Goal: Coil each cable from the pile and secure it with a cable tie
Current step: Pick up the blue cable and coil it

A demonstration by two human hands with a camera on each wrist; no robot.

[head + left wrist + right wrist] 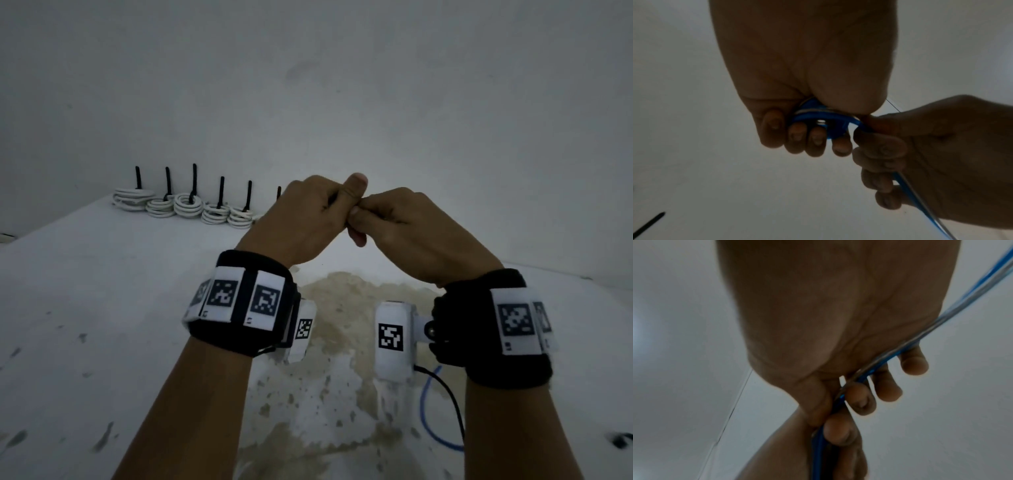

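A blue cable (818, 116) is wound in a small coil inside my left hand (308, 212), whose fingers (795, 133) curl round it. My right hand (394, 219) meets the left above the table and pinches the same cable (840, 400) between thumb and forefinger. Its loose length runs through the right palm (941, 318) and hangs down to a blue loop (428, 411) on the table. In the head view the coil itself is hidden behind both hands.
Several white coiled cables (186, 205) with black ties (193, 178) standing up line the table's far edge by the wall. The white table (102, 308) has a stained patch (342, 308) under my wrists. A thin black wire (452, 401) runs from the right wrist camera.
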